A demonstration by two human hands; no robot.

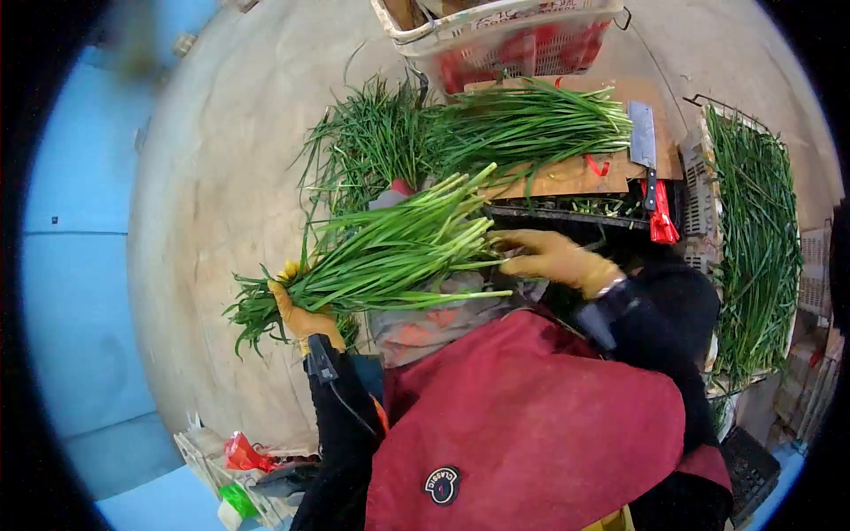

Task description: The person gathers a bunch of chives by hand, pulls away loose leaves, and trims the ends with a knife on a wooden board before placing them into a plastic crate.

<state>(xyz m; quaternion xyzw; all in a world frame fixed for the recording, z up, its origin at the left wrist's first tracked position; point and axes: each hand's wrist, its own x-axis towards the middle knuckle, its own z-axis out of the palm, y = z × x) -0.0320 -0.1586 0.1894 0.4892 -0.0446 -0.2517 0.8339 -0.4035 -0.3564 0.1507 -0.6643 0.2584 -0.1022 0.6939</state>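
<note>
A loose bunch of garlic chives lies across my lap, its pale stem ends fanned toward the right. My left hand, in a yellowish glove, is closed around the leafy end of this bunch. At the stem ends, my right hand, gloved alike, has its fingers drawn together on a stalk; the fingertips are partly hidden. Beyond the bunch, another pile of garlic chives rests on a brown board. A cleaver with a black handle lies at the board's right side.
More greens lie on the floor left of the board. A white crate packed with garlic chives stands at right. A pale basket is behind the board. Red ties hang by the cleaver handle. Bags sit at lower left.
</note>
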